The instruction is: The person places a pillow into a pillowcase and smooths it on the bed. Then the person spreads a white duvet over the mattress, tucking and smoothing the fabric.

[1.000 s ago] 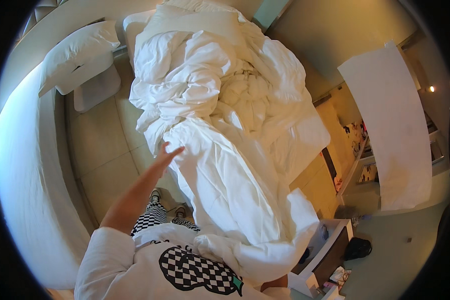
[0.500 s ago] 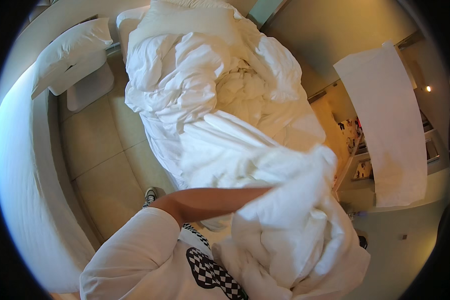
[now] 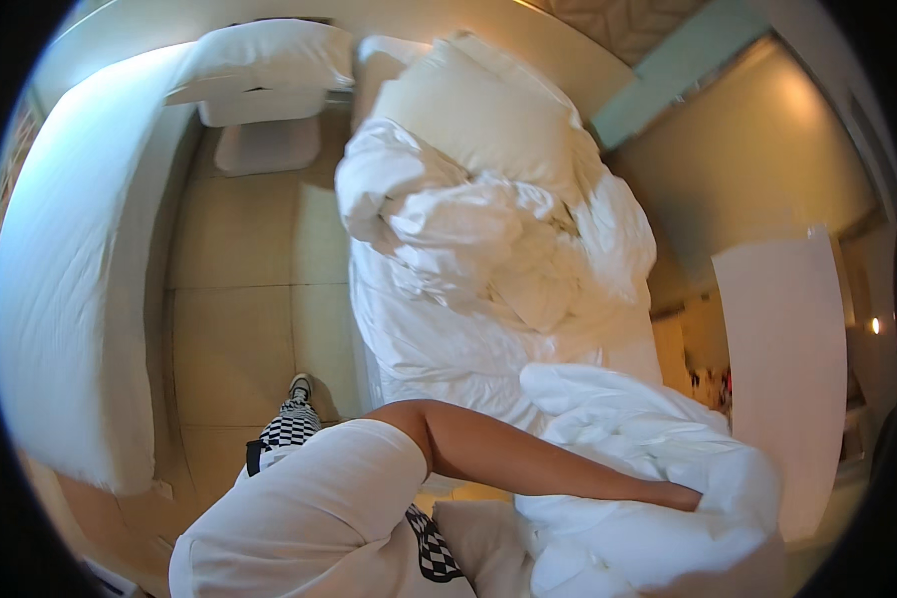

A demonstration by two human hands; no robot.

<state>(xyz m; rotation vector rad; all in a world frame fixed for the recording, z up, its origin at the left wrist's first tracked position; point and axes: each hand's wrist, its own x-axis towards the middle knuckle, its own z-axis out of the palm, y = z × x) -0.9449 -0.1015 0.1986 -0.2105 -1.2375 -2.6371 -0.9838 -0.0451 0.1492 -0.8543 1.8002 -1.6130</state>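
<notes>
Hands out of sight, duvet (image 3: 658, 431) cropped

The left arm (image 3: 458, 439) is reaching across toward the right. The elbow (image 3: 411, 419) is standing bent; the forearm (image 3: 548, 470) is running nearly straight to the wrist (image 3: 663, 491). The left hand (image 3: 686, 496) is lying mostly hidden, so its grip cannot be confirmed. One foot (image 3: 301, 387) is pointing forward.

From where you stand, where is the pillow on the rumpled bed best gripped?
Probably pinch the left end of the pillow, coming over the tiled floor on the left: that end is uncovered, while crumpled bedding bunches against the lower edge.
</notes>
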